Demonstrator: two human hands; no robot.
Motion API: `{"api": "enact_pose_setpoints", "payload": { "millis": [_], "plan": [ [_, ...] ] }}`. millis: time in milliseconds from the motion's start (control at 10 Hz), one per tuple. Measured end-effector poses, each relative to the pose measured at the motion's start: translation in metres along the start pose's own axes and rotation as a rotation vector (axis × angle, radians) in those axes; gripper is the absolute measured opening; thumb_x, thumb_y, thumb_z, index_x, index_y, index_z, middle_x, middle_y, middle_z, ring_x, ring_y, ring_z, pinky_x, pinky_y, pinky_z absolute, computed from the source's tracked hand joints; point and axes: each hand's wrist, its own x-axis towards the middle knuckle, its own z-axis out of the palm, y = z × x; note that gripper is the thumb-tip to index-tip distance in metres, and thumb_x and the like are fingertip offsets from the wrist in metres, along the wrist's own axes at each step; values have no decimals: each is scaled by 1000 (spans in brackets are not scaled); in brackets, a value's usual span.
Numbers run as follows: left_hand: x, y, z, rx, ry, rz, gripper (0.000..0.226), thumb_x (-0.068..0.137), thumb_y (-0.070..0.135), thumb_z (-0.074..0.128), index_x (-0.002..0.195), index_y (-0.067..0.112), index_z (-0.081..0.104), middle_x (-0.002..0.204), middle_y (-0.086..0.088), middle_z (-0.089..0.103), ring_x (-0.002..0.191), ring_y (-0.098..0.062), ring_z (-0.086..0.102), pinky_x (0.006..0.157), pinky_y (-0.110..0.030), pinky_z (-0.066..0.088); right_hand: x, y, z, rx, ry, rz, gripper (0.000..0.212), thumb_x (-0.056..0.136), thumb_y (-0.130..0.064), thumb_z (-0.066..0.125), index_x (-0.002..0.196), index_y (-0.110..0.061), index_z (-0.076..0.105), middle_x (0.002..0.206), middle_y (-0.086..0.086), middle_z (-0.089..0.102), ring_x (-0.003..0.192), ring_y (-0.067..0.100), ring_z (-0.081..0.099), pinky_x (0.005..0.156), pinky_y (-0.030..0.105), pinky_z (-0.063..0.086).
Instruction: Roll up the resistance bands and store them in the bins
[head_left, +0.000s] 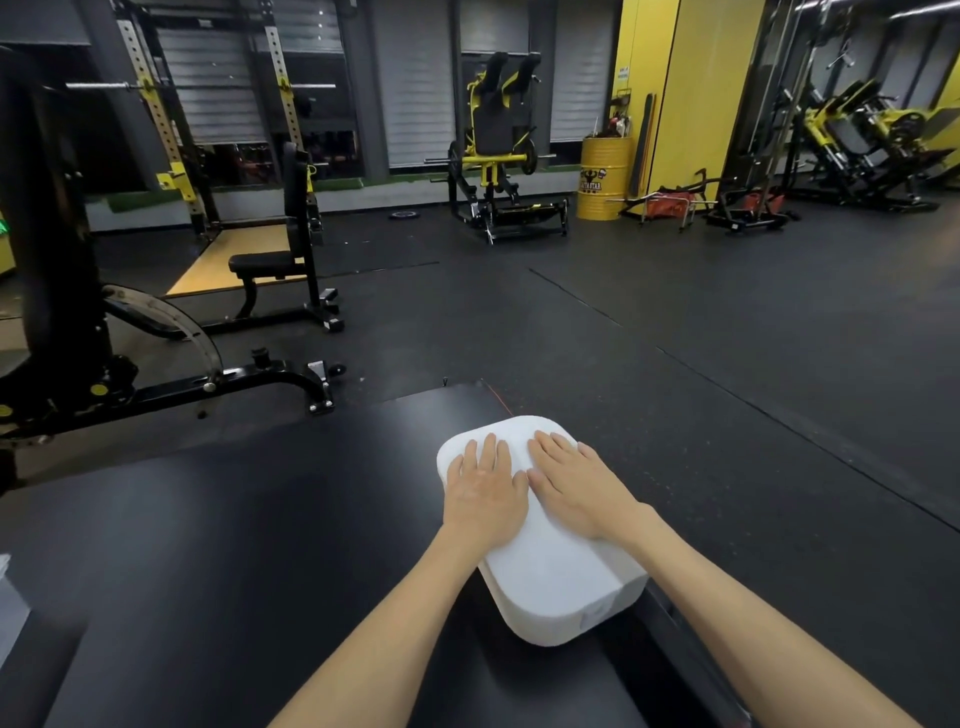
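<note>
Head view: a person's two bare hands lie flat on a white lidded bin (540, 561) on a black desk (218, 545).
Left hand: left hand (485, 493) rests palm down on the lid, fingers (488, 452) fully extended and lightly spread, gripping nothing.
Right hand: right hand (576, 483) lies just beside it, palm down, fingers straight — pressing, not holding.
Task's things: the bin sits near the desk's right edge, towards its far right corner; no resistance band shows anywhere, and whether any lie inside the closed bin cannot be told.
Stage: likely seating the lid, though that is a judgement.
Risk: the bin's near right corner appears to overhang the right edge — uneven pressure from the right hand could tip or slide it off.
Surface: matte, dark, smooth and bare around the bin; something pale, unidentifiable, sits at its left edge.
Room: a gym with black rubber floor (675, 312), a weight bench (275, 265), a yellow drum (605, 176).
</note>
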Motion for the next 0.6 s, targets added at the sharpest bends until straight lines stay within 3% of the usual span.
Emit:
{"api": "enact_pose_setpoints", "payload": {
  "millis": [300,400,500,600],
  "plan": [
    [4,0,6,-27,68,19,56,103,35,22,153,9,14,162,-7,8,148,-30,6,119,-41,9,0,2,4,-40,-75,18,82,82,-47,-12,148,-13,23,156,1,21,142,19,18,110,35,21],
    [1,-2,6,-29,90,36,55,101,36,18,147,8,28,158,-9,22,144,-33,17,115,-40,18,-1,-3,0,-42,-63,27,80,82,-46,-10,144,-13,29,153,0,26,139,17,22,107,35,23],
    [-6,-3,0,-132,233,76,59,84,36,9,104,9,57,116,-8,58,110,-31,53,93,-40,43,-1,-5,-1,-8,-31,58,68,83,-44,-2,123,-15,44,133,-2,43,124,18,38,95,34,32],
    [-19,-17,-5,-139,407,77,38,80,26,30,82,14,66,87,1,66,71,-21,63,56,-27,52,4,-17,-9,-87,-17,57,28,90,-27,22,98,-14,45,101,0,49,98,22,49,72,30,29]
  ]
}}
